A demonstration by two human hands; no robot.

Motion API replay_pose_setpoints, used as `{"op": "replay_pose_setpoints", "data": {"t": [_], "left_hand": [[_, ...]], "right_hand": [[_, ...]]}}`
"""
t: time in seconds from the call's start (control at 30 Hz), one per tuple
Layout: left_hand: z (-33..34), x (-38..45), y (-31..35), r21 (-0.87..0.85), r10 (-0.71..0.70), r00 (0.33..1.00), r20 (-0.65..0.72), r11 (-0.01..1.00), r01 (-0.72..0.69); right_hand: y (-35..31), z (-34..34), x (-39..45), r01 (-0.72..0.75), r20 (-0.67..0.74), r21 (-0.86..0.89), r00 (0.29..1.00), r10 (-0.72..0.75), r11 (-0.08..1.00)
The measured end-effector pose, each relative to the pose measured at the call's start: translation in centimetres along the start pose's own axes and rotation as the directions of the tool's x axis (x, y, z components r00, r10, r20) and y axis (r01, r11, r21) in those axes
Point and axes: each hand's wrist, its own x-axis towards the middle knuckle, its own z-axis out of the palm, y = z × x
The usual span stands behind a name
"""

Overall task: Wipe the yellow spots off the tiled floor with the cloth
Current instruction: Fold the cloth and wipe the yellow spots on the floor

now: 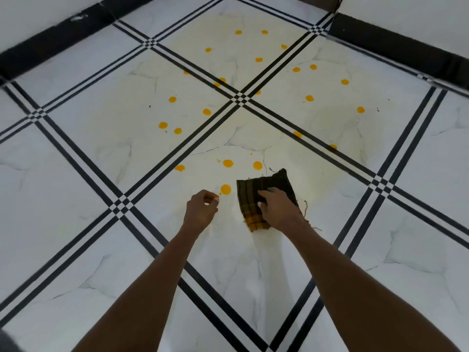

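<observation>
Here, the right hand (pixel 276 208) lay palm-down on the dark folded cloth (pixel 264 199), fingers spread flat over it and pressing it against the tiled floor (pixel 76 189) rather than gripping it. The cloth sat in the near middle of the scene, its long axis running from near to far and tilted slightly, with a yellow-stained band at its near end. The left hand (pixel 201 212) hovered just left of it, loosely curled with thumb and fingertips almost meeting, and held nothing. The relation that mattered was this: the nearest yellow spot (pixel 225 189) lay just left of the cloth's far left corner, between the two hands, so a short sideways sweep to the left looked enough to reach it. Two more spots (pixel 257 165) sat just beyond the cloth's far edge (a small push away would likely cover them). Many others were scattered farther off across the neighbouring tiles, well apart from both hands, so by my judgement most of the wiping was yet to be done.
</observation>
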Motion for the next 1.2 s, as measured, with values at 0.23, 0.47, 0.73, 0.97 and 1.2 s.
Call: {"op": "replay_pose_setpoints", "data": {"t": [0.23,0.47,0.73,0.97,1.2], "left_hand": [[0.5,6.9,-3.9,0.292,0.192,0.973,-0.130,0.945,-0.148],[-1.3,8.0,-8.2,0.613,0.369,0.925,-0.092,0.753,-0.239],[-0.8,9.2,-12.7,0.641,0.395,0.886,-0.243,0.751,-0.159],[-0.9,8.6,-12.5,0.644,0.380,0.899,-0.219,0.748,-0.160],[-1.1,9.2,-12.8,0.641,0.404,0.885,-0.230,0.747,-0.174]], "right_hand": [[4.2,6.6,4.3,0.127,-0.180,-0.272,0.967,-0.180,0.954],[6.3,5.9,5.6,0.110,-0.217,-0.336,0.957,-0.190,0.935],[0.7,3.9,19.3,0.058,-0.375,-0.395,0.901,-0.218,0.917],[-1.4,7.9,10.8,0.464,-0.090,-0.469,0.821,-0.563,0.752],[-2.6,2.8,21.8,0.155,-0.336,-0.401,0.892,-0.302,0.903]]}}
